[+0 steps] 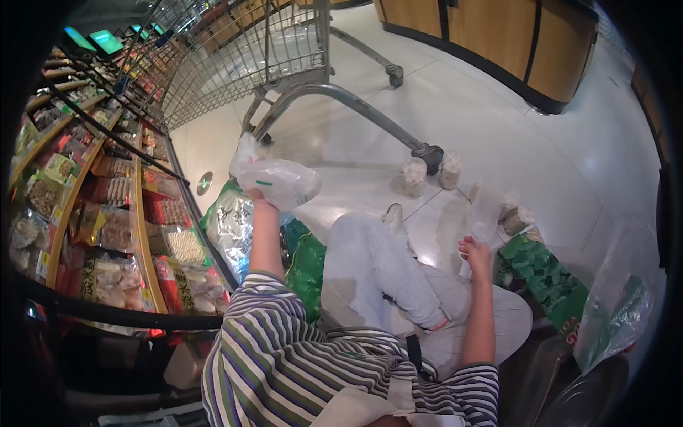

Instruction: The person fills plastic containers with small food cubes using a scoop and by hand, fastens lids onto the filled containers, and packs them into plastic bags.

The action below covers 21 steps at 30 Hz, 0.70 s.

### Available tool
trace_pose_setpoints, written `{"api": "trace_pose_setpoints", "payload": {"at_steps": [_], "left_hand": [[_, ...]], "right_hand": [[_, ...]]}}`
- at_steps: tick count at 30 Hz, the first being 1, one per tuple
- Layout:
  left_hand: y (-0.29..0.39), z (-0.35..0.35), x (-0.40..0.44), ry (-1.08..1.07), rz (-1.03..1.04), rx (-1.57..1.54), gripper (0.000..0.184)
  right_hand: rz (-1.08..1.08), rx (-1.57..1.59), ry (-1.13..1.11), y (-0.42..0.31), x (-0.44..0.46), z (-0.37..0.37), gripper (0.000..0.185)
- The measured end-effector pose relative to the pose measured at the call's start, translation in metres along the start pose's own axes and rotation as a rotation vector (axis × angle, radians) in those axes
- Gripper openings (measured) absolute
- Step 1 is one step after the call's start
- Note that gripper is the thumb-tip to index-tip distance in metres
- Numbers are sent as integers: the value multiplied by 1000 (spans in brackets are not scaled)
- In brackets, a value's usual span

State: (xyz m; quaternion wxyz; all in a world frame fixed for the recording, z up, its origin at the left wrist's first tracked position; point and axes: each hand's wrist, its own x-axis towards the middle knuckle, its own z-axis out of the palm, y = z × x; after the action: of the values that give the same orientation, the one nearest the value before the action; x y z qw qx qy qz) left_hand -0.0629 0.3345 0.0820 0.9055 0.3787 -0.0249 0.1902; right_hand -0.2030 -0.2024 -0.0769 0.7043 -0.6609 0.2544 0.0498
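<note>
My left fingers (257, 194) are mostly hidden at the whitish plastic bag (286, 182), so I can't tell their grip. My right fingers (467, 245) pinch a clear bag (484, 215) upright, near pale packs (518, 219) on the floor (583, 174).

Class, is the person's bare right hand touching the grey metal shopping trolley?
Apart. The head view plainly shows pale tiled floor between right hand and trolley.

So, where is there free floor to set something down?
Bare floor shows between the cart wheel and wooden counter, also between the cart's lower bars. It is crowded around the right hand: pale packs, green package.
</note>
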Motion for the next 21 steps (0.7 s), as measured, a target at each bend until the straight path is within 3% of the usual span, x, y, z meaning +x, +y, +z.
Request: {"api": "trace_pose_setpoints", "payload": {"at_steps": [2,4,6,8,9,10,12,14,15,16,19,21], "left_hand": [[15,-18,12,-35,3,-50,43],[31,48,-15,-568,-248,-435,36],[35,80,-27,-474,-193,-355,35],[35,86,-23,-691,-196,-596,33],[30,84,-15,-689,-187,-585,33],[21,86,-6,-379,-79,-759,33],[5,89,-12,-52,26,-926,34],[7,125,-40,-136,151,-226,35],[2,97,-20,-574,-31,-545,44],[1,104,-22,-572,-33,-548,44],[-3,148,-40,85,152,-187,55],[-10,174,-47,196,125,-62,56]], "right_hand": [[3,-8,-20,5,5,-1,23],[5,-14,-45,11,8,-3,23],[15,-32,-34,11,10,-2,24],[10,-35,-44,9,8,-2,24],[11,-42,-25,9,7,-1,25],[11,-45,-32,9,8,2,25],[3,-47,-35,10,8,-2,25],[9,-41,-39,8,7,-3,25],[11,-29,-49,8,7,-2,25],[13,-31,-45,8,7,-2,25],[-1,14,-15,9,8,-1,22],[6,7,-18,9,8,-1,22]]}}
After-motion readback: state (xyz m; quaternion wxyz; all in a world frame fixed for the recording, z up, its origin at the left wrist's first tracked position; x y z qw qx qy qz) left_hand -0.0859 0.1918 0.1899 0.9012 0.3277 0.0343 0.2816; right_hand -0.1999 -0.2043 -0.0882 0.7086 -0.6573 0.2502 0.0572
